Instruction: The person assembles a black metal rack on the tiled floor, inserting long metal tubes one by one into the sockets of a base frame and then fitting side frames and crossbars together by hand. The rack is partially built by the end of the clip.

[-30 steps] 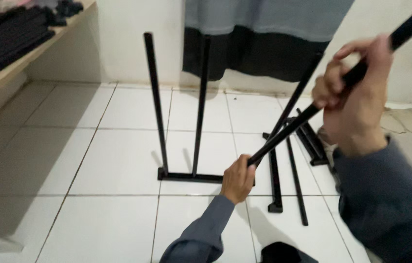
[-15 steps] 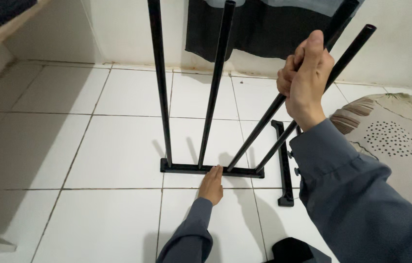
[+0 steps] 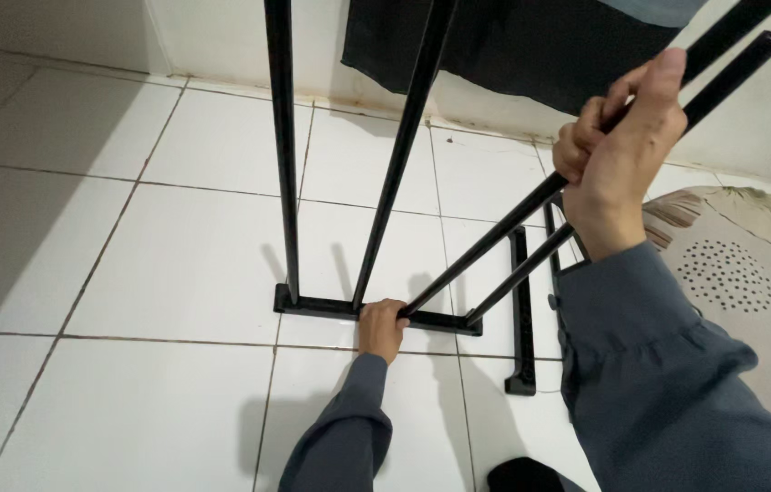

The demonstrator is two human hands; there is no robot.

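Observation:
A black metal base bar (image 3: 436, 320) lies on the white tiled floor (image 3: 176, 264). Two black tubes (image 3: 283, 137) rise upright from it. My left hand (image 3: 382, 326) rests on the middle of the bar, fingers curled over it beside one upright tube's foot. My right hand (image 3: 618, 164) is raised and closed around two slanted black tubes (image 3: 504, 232), whose lower ends meet the bar's right half. Both sleeves are grey-blue.
Another black bar with tubes (image 3: 520, 301) lies flat on the floor behind my right arm. A patterned beige rug (image 3: 741, 273) covers the right side. A dark curtain (image 3: 513, 46) hangs against the white wall at the top.
The view has moved closer and lower. My left hand has closed over the base bar. The slanted tubes' lower ends sit nearer the bar's right end.

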